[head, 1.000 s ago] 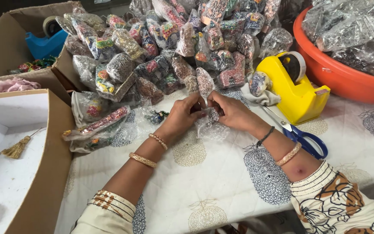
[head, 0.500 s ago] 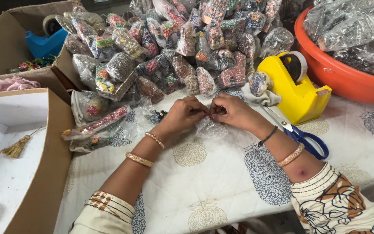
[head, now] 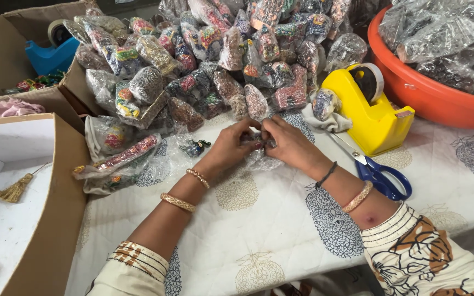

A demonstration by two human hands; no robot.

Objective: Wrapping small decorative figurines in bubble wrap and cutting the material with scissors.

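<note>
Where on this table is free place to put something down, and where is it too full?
Bare cloth lies between the two forearms, and right of the scissors, below the orange tub. It is crowded behind the left hand and right hand: the packet pile and yellow tape dispenser fill that side.

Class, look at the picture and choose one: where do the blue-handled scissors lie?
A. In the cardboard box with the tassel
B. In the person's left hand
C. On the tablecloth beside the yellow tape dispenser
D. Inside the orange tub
C: the blue-handled scissors lie flat on the printed tablecloth, just in front of the yellow tape dispenser, to the outer side of the right hand.
</note>
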